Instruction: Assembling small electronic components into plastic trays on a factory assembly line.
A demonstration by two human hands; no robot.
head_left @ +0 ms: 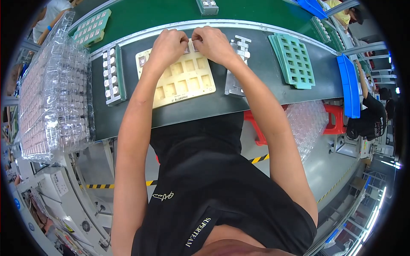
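A cream tray (pixel 183 94) with rows of square pockets lies on the dark bench in front of me. My left hand (pixel 170 45) and my right hand (pixel 210 43) meet over its far edge, fingertips bent in and pinched close together. Small shiny parts (pixel 187 49) show at the fingertips in the far row; the fingers partly hide them, so what each hand grips is unclear. Another small part (pixel 142 61) sits in the far left pocket. The nearer pockets hold nothing. Right of the tray stands a metal fixture (pixel 234 84), partly behind my right forearm.
A green-and-silver fixture with white parts (pixel 112 77) stands left of the tray. Stacked green trays (pixel 294 59) lie at right, beside a blue bin (pixel 349 87). Clear plastic trays (pixel 55 98) pile up far left. Beyond the bench runs a green conveyor (pixel 158 12) carrying a fixture (pixel 208 7).
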